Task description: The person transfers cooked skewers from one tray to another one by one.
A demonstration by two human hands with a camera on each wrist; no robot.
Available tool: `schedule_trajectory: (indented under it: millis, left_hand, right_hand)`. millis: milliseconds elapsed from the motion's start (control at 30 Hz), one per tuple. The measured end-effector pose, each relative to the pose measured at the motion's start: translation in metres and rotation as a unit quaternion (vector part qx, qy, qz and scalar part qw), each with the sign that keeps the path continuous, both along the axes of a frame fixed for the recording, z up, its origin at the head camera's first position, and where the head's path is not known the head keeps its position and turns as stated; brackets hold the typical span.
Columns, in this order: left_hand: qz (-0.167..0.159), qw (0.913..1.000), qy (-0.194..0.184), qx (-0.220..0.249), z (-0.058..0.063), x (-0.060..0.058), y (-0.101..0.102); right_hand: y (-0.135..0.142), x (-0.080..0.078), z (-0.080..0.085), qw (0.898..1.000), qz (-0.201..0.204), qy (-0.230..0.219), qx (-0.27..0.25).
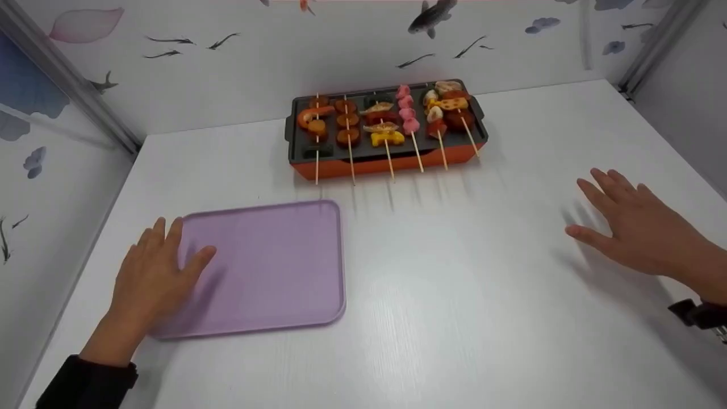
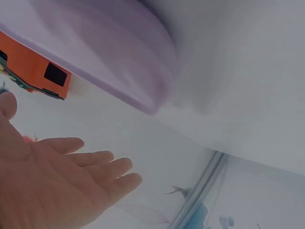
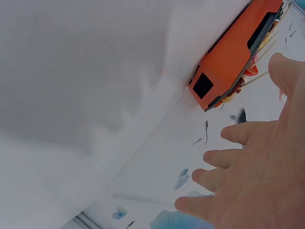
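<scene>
Over the left edge of a purple tray (image 1: 272,267) hovers my left hand (image 1: 150,275), its fingers extended and nothing in its grasp. The left wrist view shows that palm (image 2: 52,186) bare, with the tray (image 2: 109,52) above it. On the right side of the table, my right hand (image 1: 642,224) is raised with fingers spread, casting a shadow below; it holds nothing. At the back stands an orange grill (image 1: 386,165) with a dark top, carrying several food skewers, among them a pink one (image 1: 406,111) and one with a shrimp (image 1: 316,122).
A white table (image 1: 454,318) lies under everything. Behind it rises a white wall panel (image 1: 272,62) printed with fish and leaves. Metal posts (image 1: 74,74) stand at the back corners. The skewer sticks jut over the grill's front edge.
</scene>
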State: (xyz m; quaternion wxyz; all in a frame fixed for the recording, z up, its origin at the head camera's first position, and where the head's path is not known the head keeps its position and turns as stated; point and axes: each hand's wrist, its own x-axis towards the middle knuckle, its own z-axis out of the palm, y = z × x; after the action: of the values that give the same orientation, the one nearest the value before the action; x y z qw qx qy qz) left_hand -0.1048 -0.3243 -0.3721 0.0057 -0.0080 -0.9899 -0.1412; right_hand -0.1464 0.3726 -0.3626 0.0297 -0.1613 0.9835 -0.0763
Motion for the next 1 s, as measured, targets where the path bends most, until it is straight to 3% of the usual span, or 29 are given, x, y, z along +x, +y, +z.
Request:
schedule_trajectory:
  millis: [167, 300, 400, 633, 1000]
  left_hand:
    - [0.052, 0.9968, -0.061, 0.004, -0.003, -0.005, -0.016]
    - [0.100, 0.9863, -0.131, 0.003, -0.003, -0.007, -0.033]
    - [0.116, 0.9808, -0.156, 0.016, -0.003, -0.007, -0.044]
    - [0.129, 0.9798, -0.139, 0.063, 0.000, -0.008, -0.055]
    - [0.104, 0.9868, -0.092, 0.084, -0.006, -0.008, -0.035]
  right_hand:
    - [-0.002, 0.000, 0.000, 1.000, 0.003, -0.003, 0.002]
    - [-0.002, 0.001, -0.002, 1.000, 0.001, -0.008, 0.003]
    - [-0.001, 0.003, -0.003, 1.000, -0.003, -0.010, 0.001]
    - [0.000, 0.003, -0.005, 1.000, -0.002, -0.006, 0.007]
    - [-0.002, 0.004, -0.006, 1.000, 0.003, -0.012, -0.004]
